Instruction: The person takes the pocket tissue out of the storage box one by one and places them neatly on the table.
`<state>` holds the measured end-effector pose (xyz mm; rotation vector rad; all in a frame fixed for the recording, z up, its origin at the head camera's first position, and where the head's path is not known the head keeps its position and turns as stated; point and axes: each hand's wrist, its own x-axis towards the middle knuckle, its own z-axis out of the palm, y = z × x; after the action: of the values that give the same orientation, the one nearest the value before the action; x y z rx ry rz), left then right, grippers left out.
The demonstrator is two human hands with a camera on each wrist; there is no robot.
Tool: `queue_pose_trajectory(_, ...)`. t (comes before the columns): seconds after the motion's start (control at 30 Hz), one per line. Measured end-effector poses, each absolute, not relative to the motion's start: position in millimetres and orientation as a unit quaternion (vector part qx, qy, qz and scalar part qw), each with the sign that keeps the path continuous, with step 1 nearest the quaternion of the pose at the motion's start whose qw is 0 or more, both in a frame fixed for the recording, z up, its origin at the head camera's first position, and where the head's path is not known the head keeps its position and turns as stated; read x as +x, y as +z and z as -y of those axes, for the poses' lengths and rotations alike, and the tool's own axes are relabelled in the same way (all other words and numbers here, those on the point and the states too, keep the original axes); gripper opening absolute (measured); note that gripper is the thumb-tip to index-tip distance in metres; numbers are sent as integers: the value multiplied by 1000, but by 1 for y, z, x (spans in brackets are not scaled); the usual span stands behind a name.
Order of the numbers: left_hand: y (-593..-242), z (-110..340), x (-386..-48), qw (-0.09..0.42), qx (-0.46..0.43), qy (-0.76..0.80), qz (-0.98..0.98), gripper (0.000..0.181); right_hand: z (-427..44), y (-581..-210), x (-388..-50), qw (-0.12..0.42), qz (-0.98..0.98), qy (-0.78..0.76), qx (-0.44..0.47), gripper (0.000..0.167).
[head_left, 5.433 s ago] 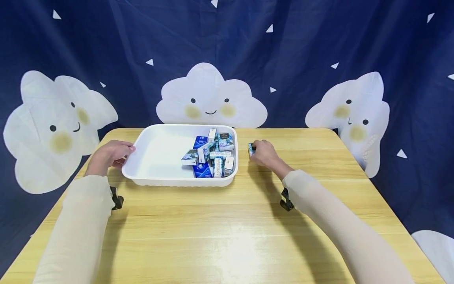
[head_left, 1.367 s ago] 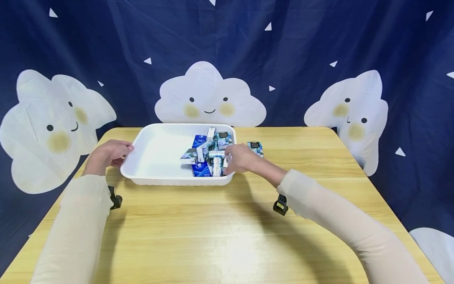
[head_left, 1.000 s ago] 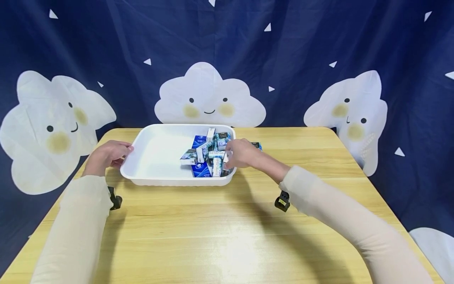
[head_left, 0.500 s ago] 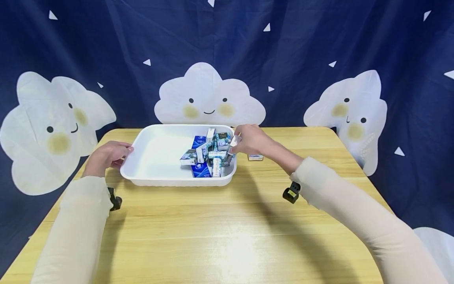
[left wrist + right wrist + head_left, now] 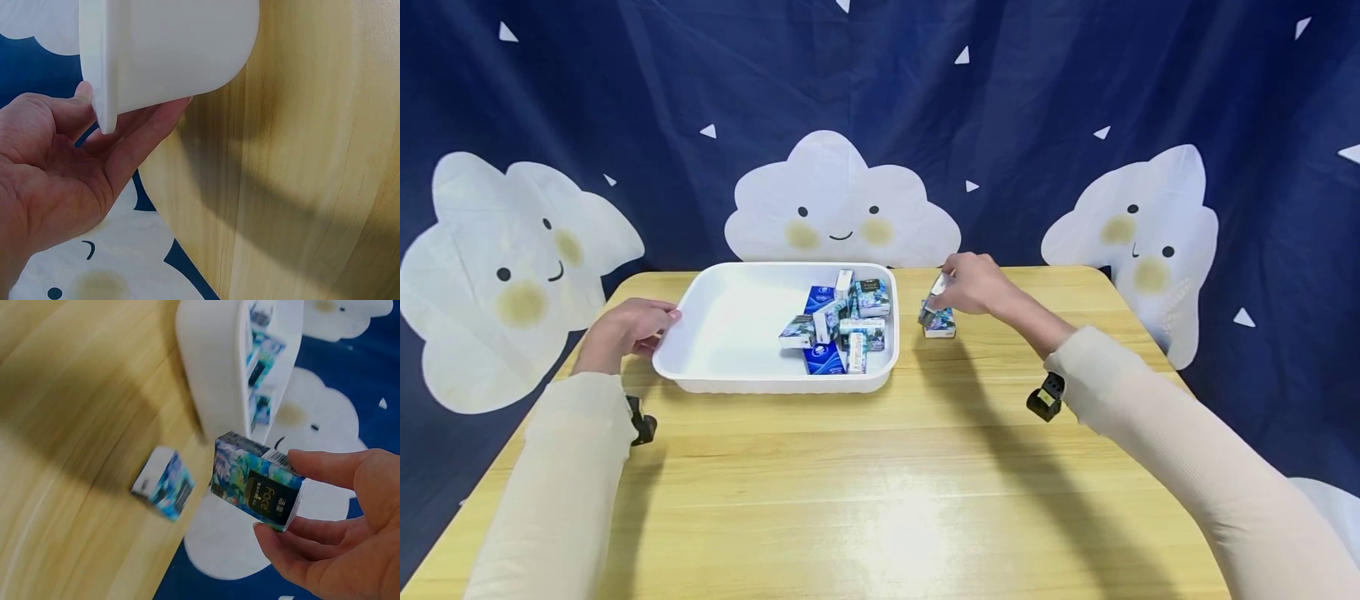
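Note:
My right hand [image 5: 981, 283] pinches a blue-green floral tissue pack [image 5: 256, 481] between thumb and fingers, its "Face" label showing in the right wrist view. The held pack is tilted in the air, just above and behind a matching tissue pack [image 5: 940, 323] lying on the table. At the left end of the white tray [image 5: 730, 333], my left hand [image 5: 631, 325] grips the rim. Its thumb is on the rim and its fingers are under the tray's side, as the left wrist view shows. Several floral tissue packs [image 5: 871, 297] and blue packs [image 5: 824, 359] lie jumbled in the tray's right half.
The wooden table [image 5: 820, 467] runs from the tray towards me and to the right. Behind its far edge hangs a dark blue curtain [image 5: 1022, 100] with white clouds. Black wrist mounts sit on both forearms [image 5: 1045, 397].
The right hand has lifted a tissue pack from the tray's front right corner and carried it rightward over the rim to above the pack on the table. The left hand stays on the rim.

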<state>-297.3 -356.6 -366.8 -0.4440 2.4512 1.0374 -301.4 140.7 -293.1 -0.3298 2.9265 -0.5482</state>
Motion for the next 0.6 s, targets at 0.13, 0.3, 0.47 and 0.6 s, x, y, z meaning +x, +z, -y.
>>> queue_pose_trajectory(0.13,-367,357,-296,220,-158,376,-886,56,-155,-299,-307,74,-976,-181,-94,60)
queue_pose_trajectory(0.3,-367,355,-295,222,-155,380,-884,56,-169,-308,-311,67,-980,-167,-87,53)
queue_pose_trajectory(0.47,-366,356,-295,220,-152,386,-883,55,-176,-315,-313,75,-981,-158,-85,48)
queue_pose_trajectory(0.6,-367,357,-296,218,-151,388,-883,55,-179,-322,-314,78,-982,-148,-89,38)
